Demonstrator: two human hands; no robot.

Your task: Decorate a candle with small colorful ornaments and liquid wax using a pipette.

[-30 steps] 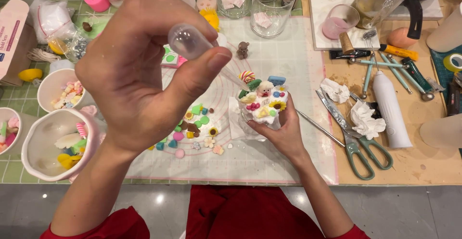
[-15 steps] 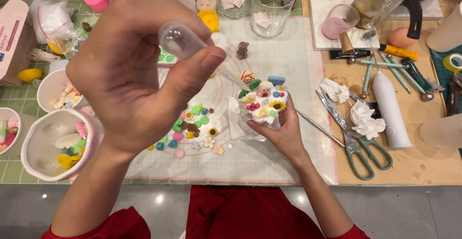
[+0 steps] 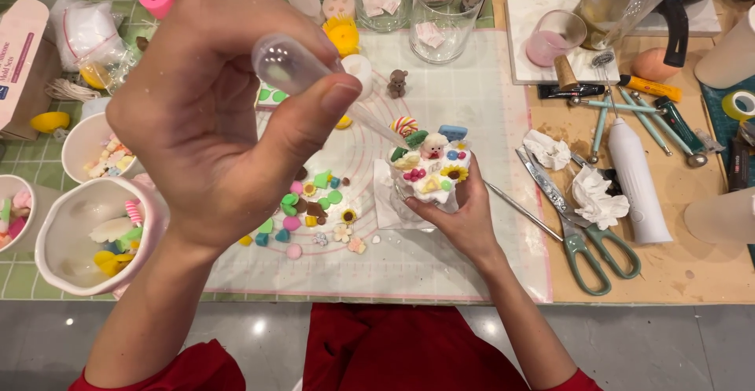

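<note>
The translucent silicone mat (image 3: pixel 472 226) is covering the worktop (image 3: pixel 676 265). The left hand (image 3: pixel 212 116) is pinching the clear plastic pipette (image 3: pixel 295 64) by its bulb, thumb pressing harder than a second ago. Its long axis is slanting down-right, tip pointing at the small decorated candle cup (image 3: pixel 429 175), which the right hand (image 3: pixel 464 218) is cupping. Scattered little coloured charms (image 3: pixel 314 210) are lying beside it, green-handled scissors (image 3: pixel 586 241) to the right.

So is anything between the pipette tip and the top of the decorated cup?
Nothing visible. The left hand holds the clear pipette, its tip reaching the decorations on the cup, which the right hand steadies from below. Loose charms lie on the mat, off that line.
</note>
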